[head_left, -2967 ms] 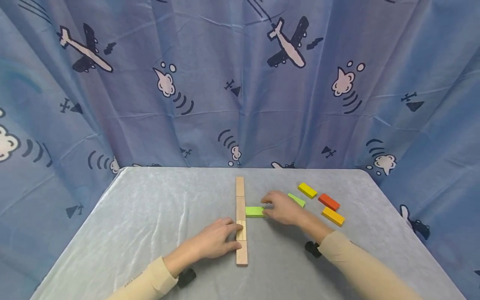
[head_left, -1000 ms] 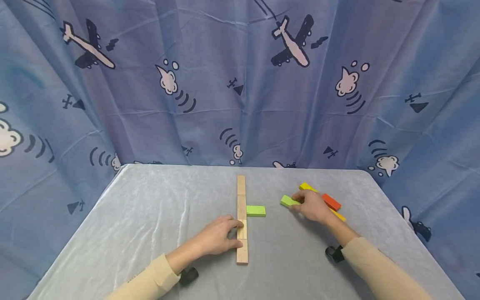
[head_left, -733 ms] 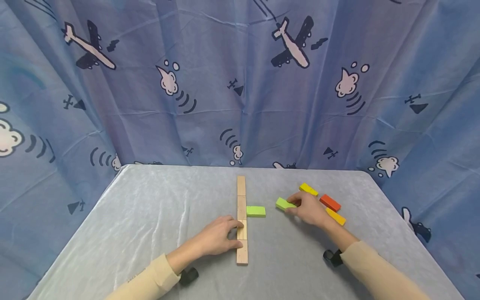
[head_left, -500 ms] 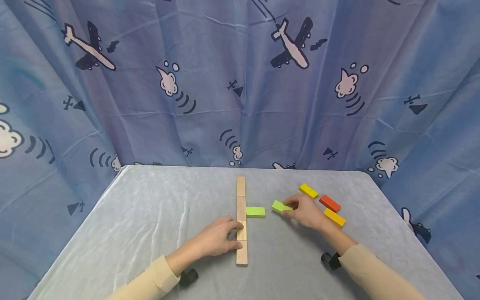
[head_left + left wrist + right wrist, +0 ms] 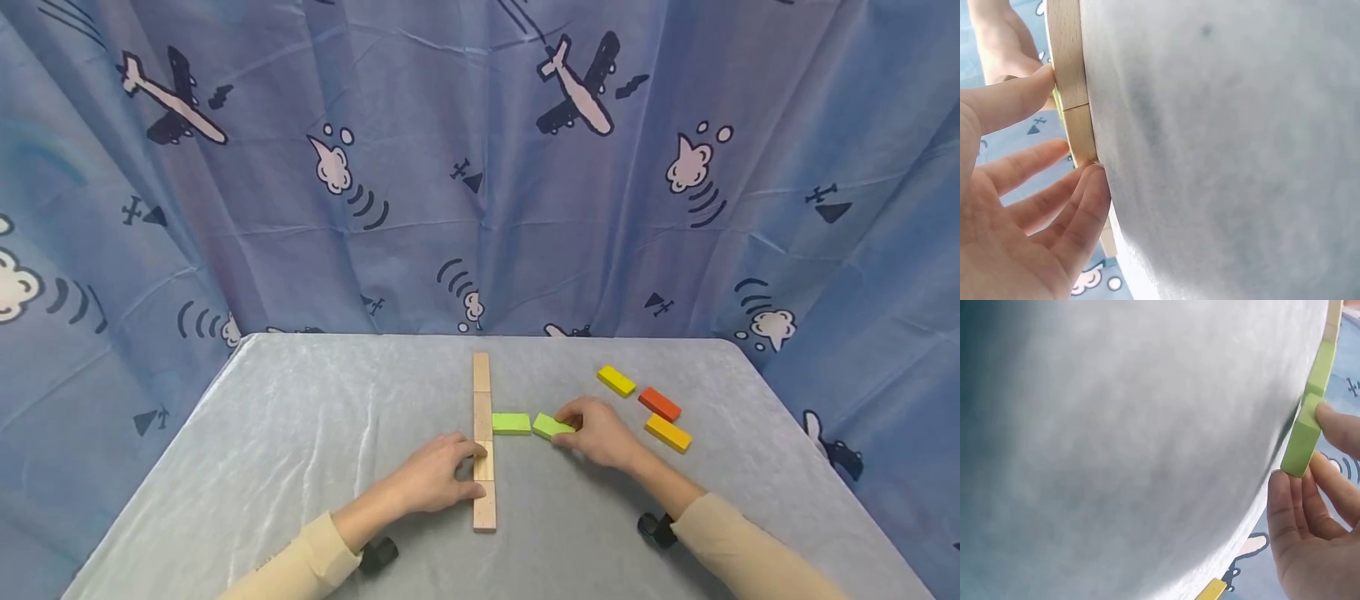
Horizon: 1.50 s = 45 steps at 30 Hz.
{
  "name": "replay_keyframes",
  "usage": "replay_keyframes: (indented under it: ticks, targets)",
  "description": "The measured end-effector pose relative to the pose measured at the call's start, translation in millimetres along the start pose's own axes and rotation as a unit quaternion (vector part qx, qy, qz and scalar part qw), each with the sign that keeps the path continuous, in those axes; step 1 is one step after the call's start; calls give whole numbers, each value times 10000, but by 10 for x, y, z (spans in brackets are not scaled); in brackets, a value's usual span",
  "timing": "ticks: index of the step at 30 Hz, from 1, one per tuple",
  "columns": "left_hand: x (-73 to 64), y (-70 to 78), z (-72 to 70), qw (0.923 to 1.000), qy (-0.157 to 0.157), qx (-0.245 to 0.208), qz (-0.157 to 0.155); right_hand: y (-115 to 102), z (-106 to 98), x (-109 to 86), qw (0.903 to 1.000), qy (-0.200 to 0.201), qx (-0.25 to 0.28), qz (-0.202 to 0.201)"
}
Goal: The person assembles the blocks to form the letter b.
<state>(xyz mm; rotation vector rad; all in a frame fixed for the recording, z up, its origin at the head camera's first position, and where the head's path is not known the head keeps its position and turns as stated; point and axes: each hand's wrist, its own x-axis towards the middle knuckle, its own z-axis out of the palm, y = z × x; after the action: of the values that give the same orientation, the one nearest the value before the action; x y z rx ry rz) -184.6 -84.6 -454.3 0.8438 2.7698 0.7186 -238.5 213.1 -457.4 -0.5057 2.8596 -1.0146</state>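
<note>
Right grip (image 5: 597, 432) pinches a green block (image 5: 549, 427), long axis seemingly slanting away leftward; left grip (image 5: 441, 475), parted, touches planks (image 5: 482, 422).

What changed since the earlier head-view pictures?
The right hand moved off the placed green block, pinched the loose green block and brought it leftward and nearer the camera, close to the placed one's right end. Unmoved: left hand at the wooden row, yellow block, red block, orange block.
</note>
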Motion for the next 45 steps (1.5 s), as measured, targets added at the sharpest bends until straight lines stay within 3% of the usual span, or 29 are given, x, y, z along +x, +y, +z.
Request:
replay_keyframes:
  ticks: [11,20,32,45]
  targets:
    - [-10,8,12,10000,-7,-58,42,-113,52,-41,9993,43,-95,373]
    - [-16,17,6,9999,-8,-112,57,-117,34,-58,9994,56,-92,330]
    - [-8,8,16,9999,-10,-131,-25,-46,-239,-256,9986,-71,-527,58]
    - [3,6,4,10000,-7,-63,2,197,-598,-478,9939,92,-1072,262]
